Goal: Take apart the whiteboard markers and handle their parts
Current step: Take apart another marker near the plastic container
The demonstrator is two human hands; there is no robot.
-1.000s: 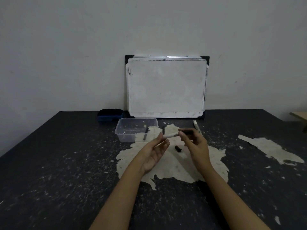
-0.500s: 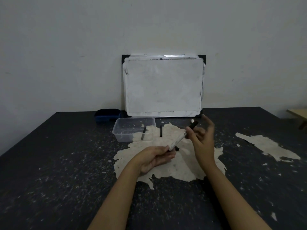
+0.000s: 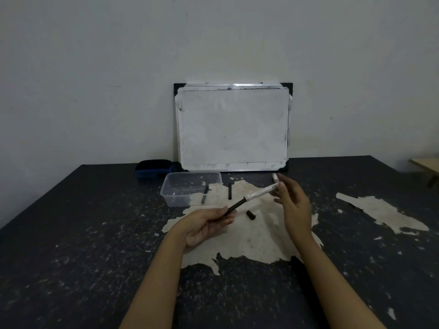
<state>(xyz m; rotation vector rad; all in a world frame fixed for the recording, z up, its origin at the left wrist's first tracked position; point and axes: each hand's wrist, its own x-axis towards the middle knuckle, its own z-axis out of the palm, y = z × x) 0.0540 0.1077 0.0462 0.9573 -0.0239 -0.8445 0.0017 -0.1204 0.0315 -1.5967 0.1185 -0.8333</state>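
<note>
A white marker barrel [image 3: 262,192] is pinched at its far end by the fingertips of my right hand [image 3: 294,206]. A black ink core [image 3: 236,205] sticks out of the barrel's near end, and my left hand [image 3: 205,225] grips that core's lower end. The two hands are apart, above the pale worn patch of the table. A black cap [image 3: 250,214] lies on the patch below the barrel. Another white marker [image 3: 275,178] lies behind my right hand, mostly hidden. One loose black core [image 3: 230,191] lies on the table, and another [image 3: 204,194] is inside the clear container [image 3: 171,186].
A whiteboard [image 3: 232,127] leans on the wall at the back of the dark table [image 3: 83,233]. A dark blue eraser [image 3: 154,168] sits left of it, behind the container. A wooden edge [image 3: 427,166] shows at far right.
Both hands held the marker close together earlier. Now my left hand has drawn back toward me with the black core, which is exposed, while my right hand keeps the barrel.
</note>
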